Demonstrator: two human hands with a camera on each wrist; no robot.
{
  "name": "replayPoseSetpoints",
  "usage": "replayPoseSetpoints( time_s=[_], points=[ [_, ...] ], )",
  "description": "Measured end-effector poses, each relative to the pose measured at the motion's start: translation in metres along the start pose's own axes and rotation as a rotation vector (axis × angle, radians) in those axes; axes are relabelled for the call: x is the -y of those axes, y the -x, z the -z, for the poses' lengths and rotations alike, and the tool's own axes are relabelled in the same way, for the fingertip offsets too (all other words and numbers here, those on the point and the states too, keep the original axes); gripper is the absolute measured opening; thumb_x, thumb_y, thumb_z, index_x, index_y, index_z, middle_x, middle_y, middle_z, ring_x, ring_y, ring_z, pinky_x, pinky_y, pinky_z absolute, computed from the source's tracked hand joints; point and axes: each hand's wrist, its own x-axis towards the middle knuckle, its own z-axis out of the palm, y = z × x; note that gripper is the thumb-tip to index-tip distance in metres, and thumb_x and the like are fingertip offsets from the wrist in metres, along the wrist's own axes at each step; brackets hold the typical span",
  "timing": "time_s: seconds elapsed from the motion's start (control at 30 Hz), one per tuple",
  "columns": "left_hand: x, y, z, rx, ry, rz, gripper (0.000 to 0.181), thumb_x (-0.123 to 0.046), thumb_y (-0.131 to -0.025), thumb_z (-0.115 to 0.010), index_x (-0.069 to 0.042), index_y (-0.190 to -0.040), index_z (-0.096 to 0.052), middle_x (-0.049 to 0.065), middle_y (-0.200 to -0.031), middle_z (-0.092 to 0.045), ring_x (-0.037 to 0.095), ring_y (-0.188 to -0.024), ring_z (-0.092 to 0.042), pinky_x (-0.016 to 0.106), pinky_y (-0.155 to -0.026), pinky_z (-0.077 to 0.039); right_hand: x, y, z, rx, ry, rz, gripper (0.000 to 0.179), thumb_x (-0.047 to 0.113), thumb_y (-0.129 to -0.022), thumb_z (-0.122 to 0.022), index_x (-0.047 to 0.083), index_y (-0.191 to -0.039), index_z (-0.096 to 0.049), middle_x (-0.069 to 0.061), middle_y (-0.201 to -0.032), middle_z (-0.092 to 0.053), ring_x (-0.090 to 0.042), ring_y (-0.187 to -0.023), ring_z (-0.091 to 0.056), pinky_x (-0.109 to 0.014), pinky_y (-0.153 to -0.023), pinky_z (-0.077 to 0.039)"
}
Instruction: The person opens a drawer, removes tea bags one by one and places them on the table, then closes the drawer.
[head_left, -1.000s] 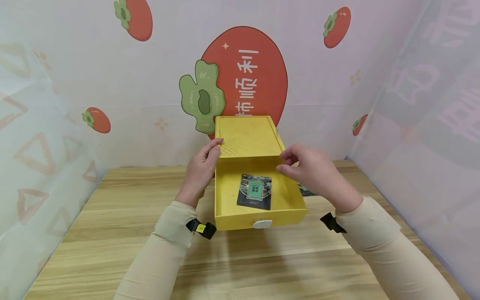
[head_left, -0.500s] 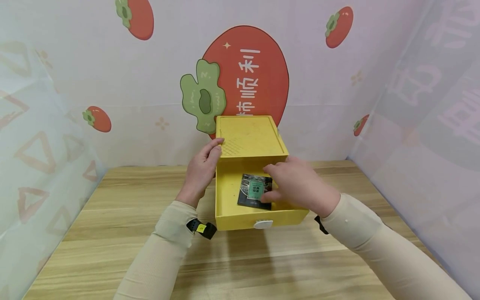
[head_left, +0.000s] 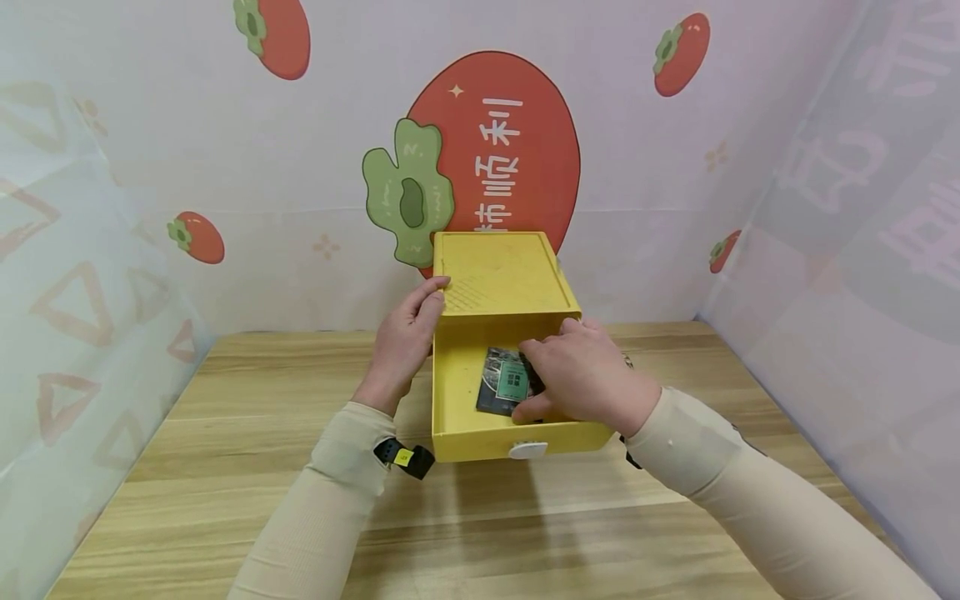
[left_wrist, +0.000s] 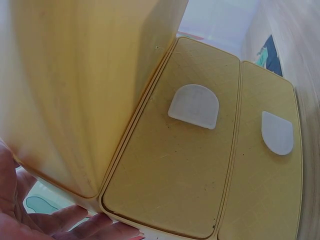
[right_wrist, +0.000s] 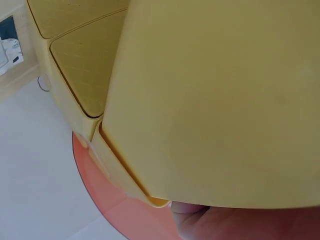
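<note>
A yellow drawer cabinet (head_left: 502, 271) stands on the table, its top drawer (head_left: 457, 400) pulled out. Inside the drawer a dark packet with a green label (head_left: 498, 387) lies flat. My right hand (head_left: 581, 375) reaches in over the packet's right part, thumb and index finger apart, covering that side. Its other fingers are hidden in the head view; the right wrist view shows only part of the right hand (right_wrist: 200, 220) beyond the drawer wall. My left hand (head_left: 403, 346) rests against the cabinet's left side, fingertips at the top edge. Relaxed left fingers (left_wrist: 85, 227) show along that side.
Below the open drawer are two closed drawers with white handles (left_wrist: 195, 106). Another dark and green item (left_wrist: 270, 57) lies on the wooden table (head_left: 300, 500) beside the cabinet. Patterned white walls (head_left: 300, 167) enclose the back and sides.
My right hand has moved from the drawer's right edge leftward and down into the drawer, over the packet. The left hand stays in place at the cabinet's side.
</note>
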Motion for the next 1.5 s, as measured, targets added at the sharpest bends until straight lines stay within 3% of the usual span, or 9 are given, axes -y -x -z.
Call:
replayPoseSetpoints(
  time_s=[0.13, 0.23, 0.47, 0.53, 0.9, 1.2, 1.5],
  points=[
    [0.000, 0.000, 0.000, 0.000, -0.005, -0.001, 0.044, -0.049, -0.107, -0.048, -0.033, -0.145, -0.061, -0.006, -0.150, -0.058, 0.019, -0.122, -0.055, 0.039, -0.086, -0.051, -0.001, 0.000, -0.002, -0.020, -0.008, 0.001, 0.079, 0.075, -0.073, -0.081, 0.015, -0.123, -0.069, 0.007, -0.082, -0.067, -0.021, -0.080, -0.047, -0.037, -0.068, -0.032],
    [-0.001, 0.000, 0.000, 0.000, -0.011, -0.001, 0.043, -0.050, -0.107, -0.047, -0.034, -0.146, -0.061, -0.006, -0.149, -0.058, 0.021, -0.118, -0.057, 0.038, -0.079, -0.051, -0.002, -0.001, -0.002, -0.036, -0.005, 0.005, 0.076, 0.075, -0.072, -0.081, 0.015, -0.117, -0.070, 0.007, -0.080, -0.065, -0.019, -0.079, -0.048, -0.036, -0.069, -0.032],
    [0.000, -0.002, 0.000, 0.002, -0.019, -0.009, 0.045, -0.050, -0.107, -0.047, -0.033, -0.146, -0.061, -0.007, -0.153, -0.056, 0.019, -0.128, -0.053, 0.041, -0.102, -0.044, -0.003, 0.000, -0.002, -0.065, -0.006, -0.002, 0.085, 0.075, -0.070, -0.083, 0.015, -0.128, -0.070, 0.002, -0.087, -0.065, -0.023, -0.083, -0.050, -0.036, -0.068, -0.035],
    [-0.001, -0.001, 0.000, 0.001, -0.015, -0.008, 0.045, -0.050, -0.107, -0.047, -0.033, -0.146, -0.061, -0.007, -0.153, -0.056, 0.020, -0.128, -0.053, 0.042, -0.103, -0.043, -0.003, 0.000, -0.003, -0.076, -0.012, -0.007, 0.088, 0.075, -0.069, -0.084, 0.013, -0.130, -0.069, -0.001, -0.088, -0.064, -0.025, -0.084, -0.050, -0.036, -0.067, -0.035],
    [-0.001, -0.001, -0.002, 0.010, -0.004, -0.007, 0.044, -0.049, -0.108, -0.046, -0.033, -0.147, -0.060, -0.008, -0.151, -0.056, 0.022, -0.119, -0.055, 0.039, -0.088, -0.046, -0.007, 0.002, -0.002, -0.114, -0.005, -0.001, 0.062, 0.064, -0.076, -0.086, 0.012, -0.103, -0.069, 0.002, -0.077, -0.056, -0.022, -0.076, -0.049, -0.035, -0.065, -0.036],
    [-0.002, -0.001, -0.001, 0.005, -0.010, -0.006, 0.045, -0.050, -0.107, -0.048, -0.032, -0.146, -0.061, -0.007, -0.152, -0.056, 0.019, -0.131, -0.053, 0.042, -0.109, -0.042, -0.011, 0.002, -0.003, -0.114, -0.136, -0.006, 0.045, 0.049, -0.080, -0.088, 0.016, -0.096, -0.063, 0.008, -0.069, -0.055, -0.020, -0.067, -0.049, -0.036, -0.065, -0.033],
    [0.001, -0.002, 0.000, 0.007, -0.006, -0.009, 0.044, -0.048, -0.108, -0.048, -0.032, -0.146, -0.061, -0.008, -0.151, -0.057, 0.017, -0.135, -0.052, 0.043, -0.112, -0.042, -0.014, 0.006, 0.002, -0.104, -0.299, -0.010, 0.042, 0.038, -0.081, -0.090, 0.016, -0.109, -0.067, 0.010, -0.079, -0.067, -0.011, -0.068, -0.058, -0.043, -0.077, -0.040]
  ],
)
